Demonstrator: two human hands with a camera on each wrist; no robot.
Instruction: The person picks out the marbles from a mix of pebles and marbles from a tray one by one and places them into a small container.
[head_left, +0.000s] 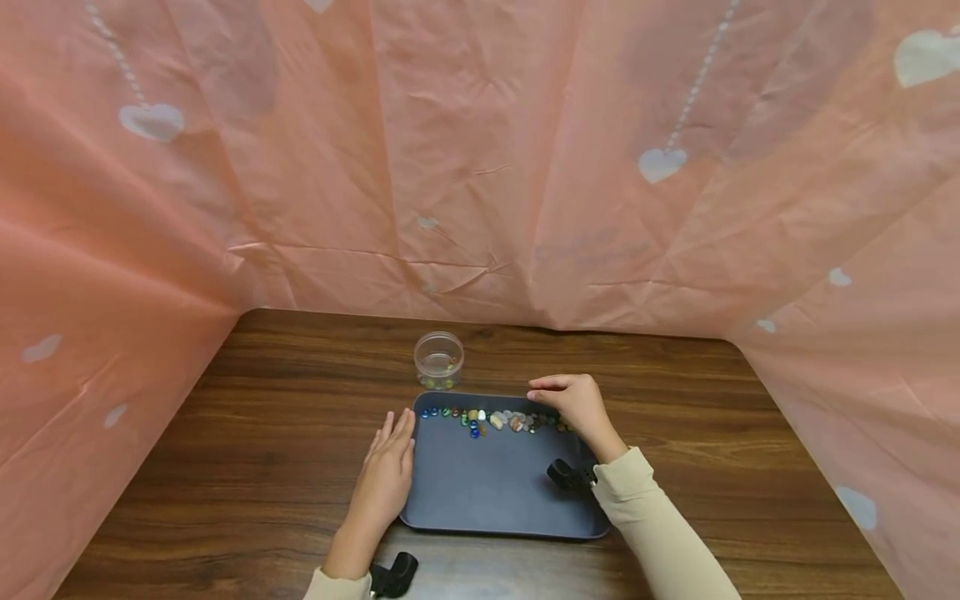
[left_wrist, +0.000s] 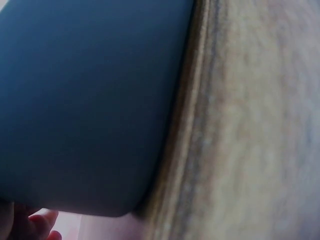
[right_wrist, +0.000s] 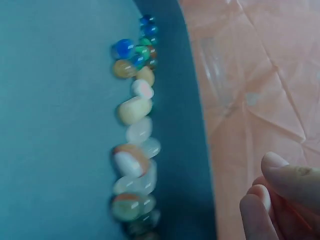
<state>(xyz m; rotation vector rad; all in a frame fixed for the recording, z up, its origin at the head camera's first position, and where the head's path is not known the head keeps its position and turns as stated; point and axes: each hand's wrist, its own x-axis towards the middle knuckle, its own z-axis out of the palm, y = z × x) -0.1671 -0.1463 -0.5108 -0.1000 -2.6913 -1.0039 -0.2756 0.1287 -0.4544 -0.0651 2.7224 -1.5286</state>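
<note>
On the tray (head_left: 495,492), stones (head_left: 517,423) and marbles (head_left: 474,432) lay apart from the right hand (head_left: 579,406), its slightly parted fingers (right_wrist: 255,215) seemingly empty; the left hand (head_left: 384,471), fingers straight, touched the tray

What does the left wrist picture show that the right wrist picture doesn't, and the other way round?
Only the left wrist view shows the wooden table and fingers of the left hand. Only the right wrist view shows the stones and marbles and the right hand. Both share the dark tray.
</note>
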